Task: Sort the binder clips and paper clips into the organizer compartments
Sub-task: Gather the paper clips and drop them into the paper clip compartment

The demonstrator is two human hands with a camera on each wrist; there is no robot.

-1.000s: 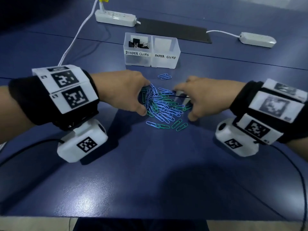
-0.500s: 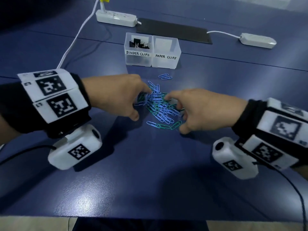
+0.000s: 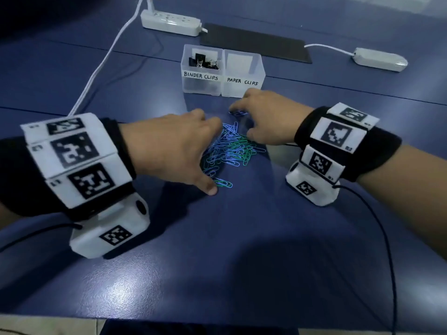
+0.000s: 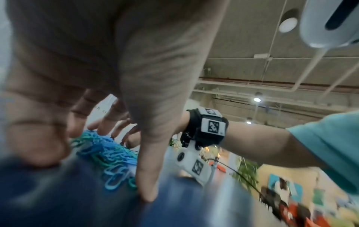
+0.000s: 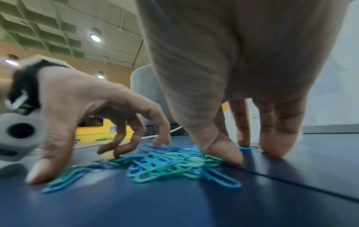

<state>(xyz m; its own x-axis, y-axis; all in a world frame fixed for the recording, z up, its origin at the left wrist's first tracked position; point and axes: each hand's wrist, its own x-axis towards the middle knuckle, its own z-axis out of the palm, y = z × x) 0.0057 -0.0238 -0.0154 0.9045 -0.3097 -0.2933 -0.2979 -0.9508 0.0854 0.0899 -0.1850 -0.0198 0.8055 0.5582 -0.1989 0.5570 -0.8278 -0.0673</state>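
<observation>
A heap of blue and green paper clips [image 3: 232,151] lies on the blue table [image 3: 217,262], in front of the clear organizer [image 3: 222,90]. Its left compartment, marked BINDER CLIPS [image 3: 202,76], holds black binder clips [image 3: 202,61]. The compartment marked PAPER CLIPS [image 3: 243,81] looks empty. My left hand [image 3: 208,153] cups the heap's left side, its thumb [image 4: 145,184] on the table and its fingers [image 5: 124,138] arched onto the clips. My right hand [image 3: 242,124] reaches past the heap. Its fingertips [image 3: 232,110] press on two stray blue clips [image 3: 239,114], and its thumb [image 5: 219,147] touches the heap.
A white power strip [image 3: 170,21] with its cable [image 3: 101,66] lies at the back left. A dark mat [image 3: 256,45] sits behind the organizer, and a white adapter [image 3: 379,59] at the back right. Black wrist cables [image 3: 387,238] trail toward the table's near edge.
My right hand has left the heap's right side and moved forward to the two stray blue clips near the organizer. My left hand has slid further round the heap, which is now tighter.
</observation>
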